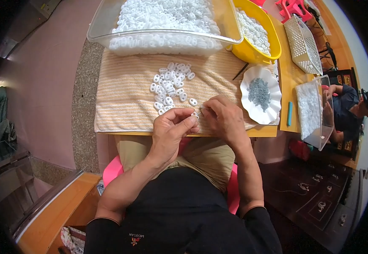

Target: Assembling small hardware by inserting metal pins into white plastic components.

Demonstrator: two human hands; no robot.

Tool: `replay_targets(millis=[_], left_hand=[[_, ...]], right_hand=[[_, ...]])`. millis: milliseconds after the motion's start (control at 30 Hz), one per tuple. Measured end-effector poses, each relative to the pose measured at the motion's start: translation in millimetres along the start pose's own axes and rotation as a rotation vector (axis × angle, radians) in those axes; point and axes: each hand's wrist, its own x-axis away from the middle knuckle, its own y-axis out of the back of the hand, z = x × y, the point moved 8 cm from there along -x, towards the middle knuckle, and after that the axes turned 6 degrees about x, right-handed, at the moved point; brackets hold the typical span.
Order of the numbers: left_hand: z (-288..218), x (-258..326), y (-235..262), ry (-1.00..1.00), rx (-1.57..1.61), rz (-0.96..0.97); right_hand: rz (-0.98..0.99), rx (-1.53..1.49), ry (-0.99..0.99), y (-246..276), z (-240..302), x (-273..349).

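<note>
Head view: the left hand (pixel 171 127) pinches a small white piece (pixel 195 114) above the towel's (pixel 124 93) near edge; the right hand's (pixel 226 118) fingertips pinch just right, contents unclear. Fitting seems underway; next needs fine alignment.

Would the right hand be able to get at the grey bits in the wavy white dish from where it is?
Probably yes: the right hand is close beside the white dish, which is open on top, and nothing seems to block the way to the grey bits.
</note>
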Motion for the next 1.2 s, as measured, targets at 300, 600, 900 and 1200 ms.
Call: replay_targets(millis=[300, 600, 900, 1200], left_hand=[[0.1, -0.3, 0.4, 0.006, -0.001, -0.008], [1.5, 0.0, -0.3, 0.009, 0.003, 0.012], [3.4, -0.5, -1.4, 0.039, -0.005, 0.026], [3.0, -0.3, -2.6, 0.072, -0.033, 0.005]], right_hand=[[0.023, -0.036, 0.014, 5.2, 3.4, 2.1], [0.146, -0.517, -0.186, -4.1, -9.8, 15.0], [0.154, -0.861, -0.285, -16.5, -18.4, 23.9], [0.175, -1.021, -0.354, -29.2, -20.2, 26.7]])
